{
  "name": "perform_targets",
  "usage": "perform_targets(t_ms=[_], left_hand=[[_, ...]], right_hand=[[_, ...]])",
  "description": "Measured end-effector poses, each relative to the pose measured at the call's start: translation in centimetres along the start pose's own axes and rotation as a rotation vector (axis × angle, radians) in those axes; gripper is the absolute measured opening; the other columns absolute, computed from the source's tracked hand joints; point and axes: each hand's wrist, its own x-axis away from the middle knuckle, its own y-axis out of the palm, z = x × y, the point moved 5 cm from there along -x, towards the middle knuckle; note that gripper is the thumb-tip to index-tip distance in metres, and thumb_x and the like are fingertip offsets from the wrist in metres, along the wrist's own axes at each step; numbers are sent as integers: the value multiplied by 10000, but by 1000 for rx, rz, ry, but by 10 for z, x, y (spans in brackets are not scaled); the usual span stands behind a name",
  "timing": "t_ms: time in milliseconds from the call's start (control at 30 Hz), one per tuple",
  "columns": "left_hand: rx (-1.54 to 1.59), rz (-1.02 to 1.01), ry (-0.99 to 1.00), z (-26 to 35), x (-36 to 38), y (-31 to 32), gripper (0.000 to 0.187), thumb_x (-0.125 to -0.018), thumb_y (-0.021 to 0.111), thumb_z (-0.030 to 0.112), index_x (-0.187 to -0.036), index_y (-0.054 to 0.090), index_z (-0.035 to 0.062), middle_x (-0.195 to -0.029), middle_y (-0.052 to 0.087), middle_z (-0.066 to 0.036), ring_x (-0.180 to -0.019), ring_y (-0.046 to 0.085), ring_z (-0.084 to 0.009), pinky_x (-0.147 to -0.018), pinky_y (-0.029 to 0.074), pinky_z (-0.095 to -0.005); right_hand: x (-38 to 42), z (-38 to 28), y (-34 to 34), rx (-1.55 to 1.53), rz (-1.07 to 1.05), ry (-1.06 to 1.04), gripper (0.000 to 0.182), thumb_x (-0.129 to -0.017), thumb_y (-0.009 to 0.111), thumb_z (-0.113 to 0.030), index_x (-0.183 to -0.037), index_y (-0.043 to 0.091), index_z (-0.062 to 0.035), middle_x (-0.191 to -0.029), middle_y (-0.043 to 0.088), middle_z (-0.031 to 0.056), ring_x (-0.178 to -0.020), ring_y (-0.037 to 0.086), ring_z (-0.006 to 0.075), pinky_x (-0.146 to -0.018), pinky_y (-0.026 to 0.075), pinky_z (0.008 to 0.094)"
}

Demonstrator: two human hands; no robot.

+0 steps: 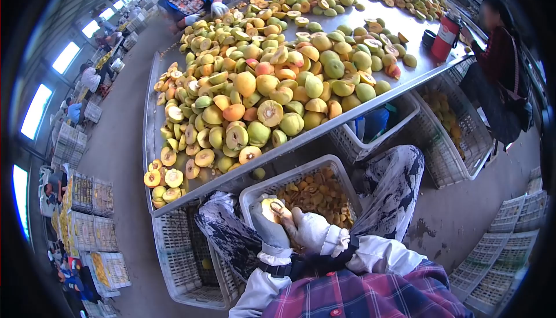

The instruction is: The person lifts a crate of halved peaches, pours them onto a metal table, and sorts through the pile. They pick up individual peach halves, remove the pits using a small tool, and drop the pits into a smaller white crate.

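My left hand (269, 226), in a pale glove, is closed around a halved yellow peach (268, 208), cut face up. My right hand (308, 229), in a white glove, grips a small pitting tool (278, 206) with a curved metal loop. The loop lies against the cut face; its handle is mostly hidden by my fingers. Both hands are over a white plastic crate (343, 173) between my knees, which holds many small orange-yellow pieces (318, 193). In front, a large heap of halved peaches (255, 86) covers much of the metal table (399, 81).
The table's raised metal rim (301, 147) runs just beyond the crate. Under it stand a basket (382, 130) with blue things inside and a crate of fruit (443, 115). Another crate (191, 260) is at my left. A red flask (446, 37) stands on the table. Co-workers sit across and at right.
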Motion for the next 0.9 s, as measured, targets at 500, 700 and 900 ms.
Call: perform_targets(t_ms=[500, 700, 900], left_hand=[[-20, 36, -148, -1, 4, 9, 371, -875, 338, 386, -984, 476, 59, -858, 530, -69, -751, 546, -204, -696, 459, -312], [19, 86, -44, -10, -7, -3, 329, -886, 368, 348, -985, 481, 56, -858, 534, -70, -769, 555, -201, -691, 470, -300], [-317, 121, 202, -2, 3, 3, 324, -887, 368, 340, -945, 494, 48, -839, 534, -77, -750, 548, -194, -675, 467, -293]], right_hand=[[0, 12, 9, -172, -101, 57, 388, -873, 473, -400, -830, 516, -16, -629, 570, 211, -603, 570, 386, -514, 428, 442], [-3, 19, 21, -379, 9, 69, 388, -874, 477, -391, -812, 529, -11, -662, 581, 214, -641, 573, 404, -542, 441, 436], [1, 12, 8, -146, -105, 168, 417, -873, 449, -434, -829, 548, -32, -671, 591, 190, -630, 575, 387, -550, 444, 438]])
